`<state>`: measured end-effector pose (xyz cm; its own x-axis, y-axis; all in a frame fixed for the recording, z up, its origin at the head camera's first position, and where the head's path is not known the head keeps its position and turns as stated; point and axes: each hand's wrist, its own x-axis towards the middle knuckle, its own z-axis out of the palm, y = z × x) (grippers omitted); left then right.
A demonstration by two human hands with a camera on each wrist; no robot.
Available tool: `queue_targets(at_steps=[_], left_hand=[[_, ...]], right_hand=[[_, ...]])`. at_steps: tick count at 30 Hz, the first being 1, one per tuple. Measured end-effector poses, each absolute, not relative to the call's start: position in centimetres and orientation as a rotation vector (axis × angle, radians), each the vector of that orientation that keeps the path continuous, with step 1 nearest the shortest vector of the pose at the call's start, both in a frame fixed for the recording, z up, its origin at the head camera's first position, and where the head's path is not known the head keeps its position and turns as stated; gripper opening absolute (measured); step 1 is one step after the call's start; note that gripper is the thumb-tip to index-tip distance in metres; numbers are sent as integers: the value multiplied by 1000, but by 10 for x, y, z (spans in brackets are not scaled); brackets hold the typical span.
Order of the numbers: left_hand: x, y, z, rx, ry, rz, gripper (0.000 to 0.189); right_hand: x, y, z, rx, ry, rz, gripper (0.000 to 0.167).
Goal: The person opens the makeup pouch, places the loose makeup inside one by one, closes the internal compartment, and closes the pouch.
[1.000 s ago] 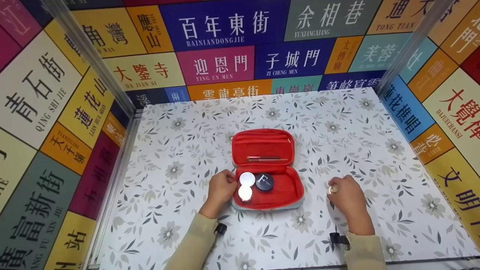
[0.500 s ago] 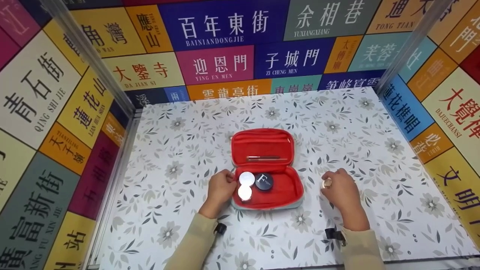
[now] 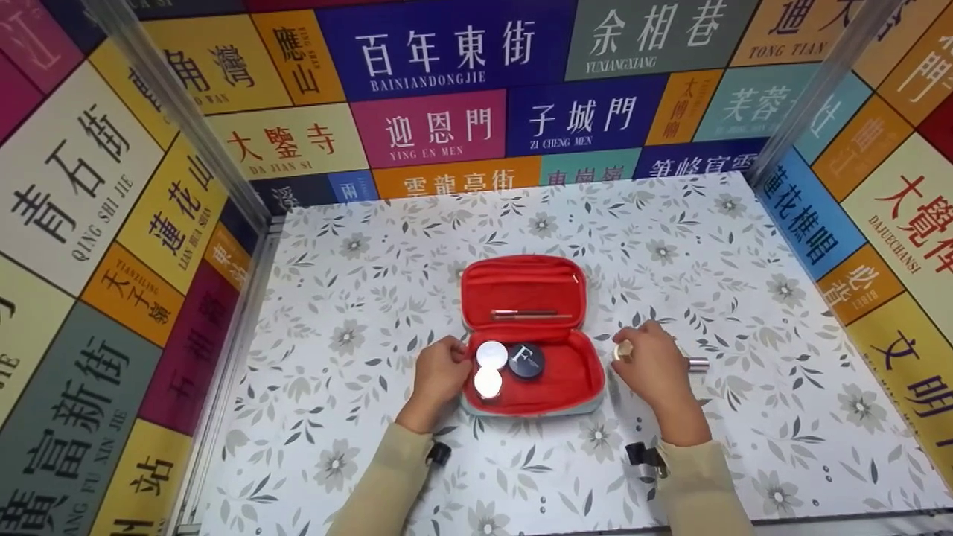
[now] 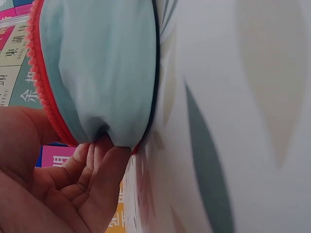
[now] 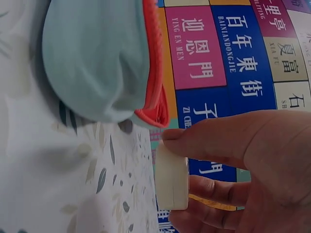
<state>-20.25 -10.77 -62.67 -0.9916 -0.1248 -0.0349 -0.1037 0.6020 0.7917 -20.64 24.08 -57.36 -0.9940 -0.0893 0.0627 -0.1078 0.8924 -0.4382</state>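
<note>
A light-blue zip pouch (image 3: 588,402) with red lining lies open on the table. My left hand (image 3: 441,370) pinches its left side, the fabric denting under the fingers (image 4: 104,150) in the left wrist view. Inside are two shiny white round cases (image 3: 491,356) and a dark round case (image 3: 526,361) marked with an F. Slim brushes (image 3: 530,313) lie across the lid. Just right of the pouch, my right hand (image 3: 657,365) holds a small cream round case (image 5: 171,179) between thumb and fingers. That case is upright on edge in the right wrist view.
A short silvery tube (image 3: 697,364) shows on the table beside my right hand, partly hidden by it. The floral tabletop (image 3: 357,283) is bounded at the back and sides by panels of coloured signs (image 3: 439,126).
My right hand has moved left toward the pouch with the cream round case, uncovering the silvery tube. The left hand and the pouch stay in place.
</note>
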Motion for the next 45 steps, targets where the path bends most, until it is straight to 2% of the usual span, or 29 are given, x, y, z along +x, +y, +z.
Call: queue_targets(at_steps=[22, 34, 45], left_hand=[[-201, -109, -627, 211, -2789, -1440, 5], [-202, -110, -627, 217, -2810, -1405, 4], [-203, -109, -627, 199, -2807, -1415, 5]], right_hand=[[-224, 189, -565, 352, -2933, 785, 25], [-231, 154, -583, 426, -2927, 849, 24], [-235, 144, -592, 454, -2997, 764, 25]])
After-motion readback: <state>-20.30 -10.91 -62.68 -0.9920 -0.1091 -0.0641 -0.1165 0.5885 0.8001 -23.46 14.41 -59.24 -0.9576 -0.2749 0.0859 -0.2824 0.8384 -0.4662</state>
